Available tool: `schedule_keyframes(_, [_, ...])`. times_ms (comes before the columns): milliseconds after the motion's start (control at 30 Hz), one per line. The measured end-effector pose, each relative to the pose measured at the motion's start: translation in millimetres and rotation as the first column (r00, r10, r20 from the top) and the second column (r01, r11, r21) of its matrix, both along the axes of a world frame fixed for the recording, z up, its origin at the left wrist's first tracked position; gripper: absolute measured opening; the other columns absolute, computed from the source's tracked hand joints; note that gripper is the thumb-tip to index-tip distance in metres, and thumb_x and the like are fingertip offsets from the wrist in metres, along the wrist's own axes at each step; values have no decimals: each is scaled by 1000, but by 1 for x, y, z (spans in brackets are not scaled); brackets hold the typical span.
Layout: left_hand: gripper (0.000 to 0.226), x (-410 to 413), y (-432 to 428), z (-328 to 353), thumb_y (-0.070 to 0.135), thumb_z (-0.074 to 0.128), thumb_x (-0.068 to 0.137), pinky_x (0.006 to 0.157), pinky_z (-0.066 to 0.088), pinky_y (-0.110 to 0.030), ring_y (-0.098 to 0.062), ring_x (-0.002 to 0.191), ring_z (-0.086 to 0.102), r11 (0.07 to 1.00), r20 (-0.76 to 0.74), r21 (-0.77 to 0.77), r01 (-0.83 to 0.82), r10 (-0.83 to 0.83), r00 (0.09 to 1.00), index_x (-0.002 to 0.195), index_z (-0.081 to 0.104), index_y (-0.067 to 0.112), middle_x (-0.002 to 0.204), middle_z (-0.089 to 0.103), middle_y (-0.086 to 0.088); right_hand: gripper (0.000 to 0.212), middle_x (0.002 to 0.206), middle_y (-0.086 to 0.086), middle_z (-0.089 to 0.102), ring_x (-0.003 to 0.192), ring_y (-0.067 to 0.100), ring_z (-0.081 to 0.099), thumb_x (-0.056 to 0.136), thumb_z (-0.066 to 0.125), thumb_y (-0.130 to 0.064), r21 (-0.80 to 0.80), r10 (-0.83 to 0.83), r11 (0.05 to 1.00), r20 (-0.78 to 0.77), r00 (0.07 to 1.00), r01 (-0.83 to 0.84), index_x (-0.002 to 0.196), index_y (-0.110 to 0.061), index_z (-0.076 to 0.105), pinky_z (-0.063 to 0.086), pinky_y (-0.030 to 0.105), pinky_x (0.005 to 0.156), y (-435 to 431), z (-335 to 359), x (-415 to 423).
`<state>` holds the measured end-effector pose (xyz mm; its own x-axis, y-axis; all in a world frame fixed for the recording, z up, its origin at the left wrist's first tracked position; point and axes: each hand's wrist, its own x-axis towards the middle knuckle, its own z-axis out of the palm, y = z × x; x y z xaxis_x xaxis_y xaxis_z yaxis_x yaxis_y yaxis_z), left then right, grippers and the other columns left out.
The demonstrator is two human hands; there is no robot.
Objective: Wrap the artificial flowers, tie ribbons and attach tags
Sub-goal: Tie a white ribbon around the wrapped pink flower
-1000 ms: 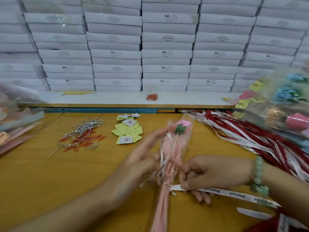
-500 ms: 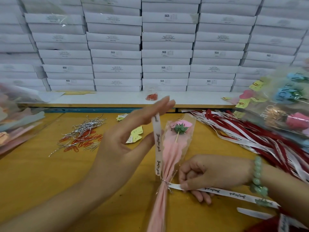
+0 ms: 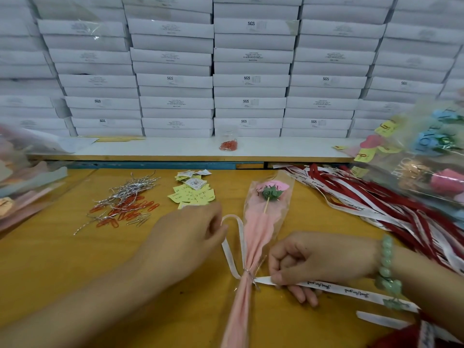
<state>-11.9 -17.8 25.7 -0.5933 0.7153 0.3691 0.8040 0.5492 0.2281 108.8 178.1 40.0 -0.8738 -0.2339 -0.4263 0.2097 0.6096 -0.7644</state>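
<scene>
On the yellow wooden table (image 3: pixel 50 259), seen from the head camera, I have a pink artificial rose (image 3: pixel 271 189) on a thin stick. It is wrapped in pink paper and a clear cellophane sleeve. It lies at the centre, with the bloom pointing away from me and the gathered tail running toward the bottom edge. A silver twist tie (image 3: pixel 248 273) cinches the wrap at its narrow neck, between the two hands.

A white ribbon printed with black script (image 3: pixel 351 292) meets the wrap at that tie. Left of the wrap it rises in a loop. The left hand (image 3: pixel 185 237) has its fingers curled in, pinching the top of that loop just beside the pink paper.

Right of the tie, the right hand (image 3: pixel 324 259) is clenched knuckles-up, its fingertips nipping the ribbon close against the tie. The ribbon's free tail runs on under that hand and past a green bead bracelet (image 3: pixel 386 262) on the wrist. The bloom sits well clear of both sets of fingers.

Beyond the left hand I see a heap of red paper clips and silver wire ties (image 3: pixel 125 204), then a small pile of yellow paper tags (image 3: pixel 193 194). A spread of red and white ribbons (image 3: pixel 376 204) lies to the right, with finished wrapped flowers (image 3: pixel 431 156) beyond them. Stacked white cardboard boxes (image 3: pixel 251 79) fill the back.
</scene>
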Motion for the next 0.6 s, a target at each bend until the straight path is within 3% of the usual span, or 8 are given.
schedule_keyframes(67, [39,6,4,-5,58,32,92,49,25,-24,-7,61,45,984,-100,-170,-49,32,994,70,41,27,69,49,8,13,63,-7,62,49,1,56,99,52,-18,1,0,1000,-2,1000,0,88,-14,57,43,12,51,0,0,0])
schedule_keyframes(233, [42,14,9,-14,66,33,91,51,24,-25,-9,63,39,947,-109,-315,-69,36,993,68,23,32,77,41,11,14,61,-7,62,47,1,56,99,51,-20,4,-9,1000,-14,1000,9,88,-14,56,43,12,49,-1,-2,0])
schedule_keyframes(467, [20,3,8,-21,45,48,87,52,30,-23,-7,68,49,982,76,-189,-13,28,997,79,43,27,76,52,9,17,56,-6,62,40,2,53,100,51,-26,-6,-57,998,-72,996,56,88,-15,55,38,13,42,-3,-8,-2])
schedule_keyframes(600, [14,-1,6,-31,37,47,88,53,31,-23,-9,69,49,993,20,-122,7,-5,1000,80,42,27,75,50,9,15,57,-5,63,40,2,52,99,52,-23,-67,-61,996,-45,997,58,88,-14,56,39,12,43,0,-7,-3])
